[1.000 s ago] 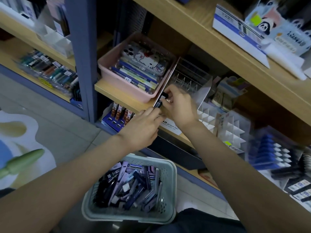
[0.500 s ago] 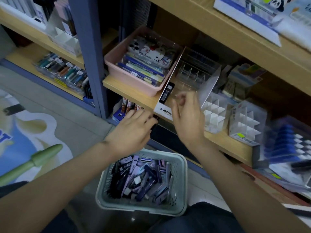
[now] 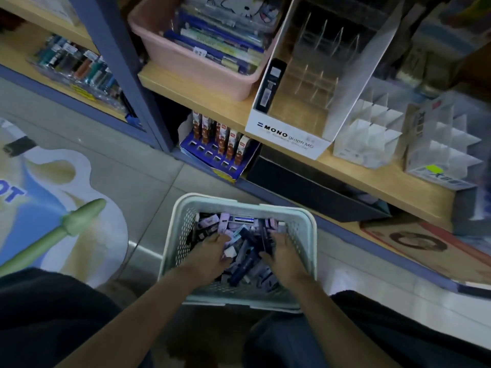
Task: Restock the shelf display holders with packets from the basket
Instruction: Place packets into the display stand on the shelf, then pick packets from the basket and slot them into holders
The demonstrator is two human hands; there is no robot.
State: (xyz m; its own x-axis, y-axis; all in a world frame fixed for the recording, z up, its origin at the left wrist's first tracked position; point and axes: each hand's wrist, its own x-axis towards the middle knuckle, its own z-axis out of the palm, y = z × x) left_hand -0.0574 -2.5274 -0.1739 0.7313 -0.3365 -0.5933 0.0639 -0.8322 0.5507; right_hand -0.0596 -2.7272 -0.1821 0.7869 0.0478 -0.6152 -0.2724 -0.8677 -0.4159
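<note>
Left hand [image 3: 210, 252] and right hand [image 3: 286, 254] buried in the basket [image 3: 311, 227], grip unclear. Packets [image 3: 243, 264] look light and slick, so pinch one's edges.

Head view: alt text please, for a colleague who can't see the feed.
The left hand and right hand reach into a pale basket on the floor, among mixed packets; whether either grips one is unclear. Above, on the shelf, the MONO holder has one dark packet in its left slot; its other slots look empty.
</note>
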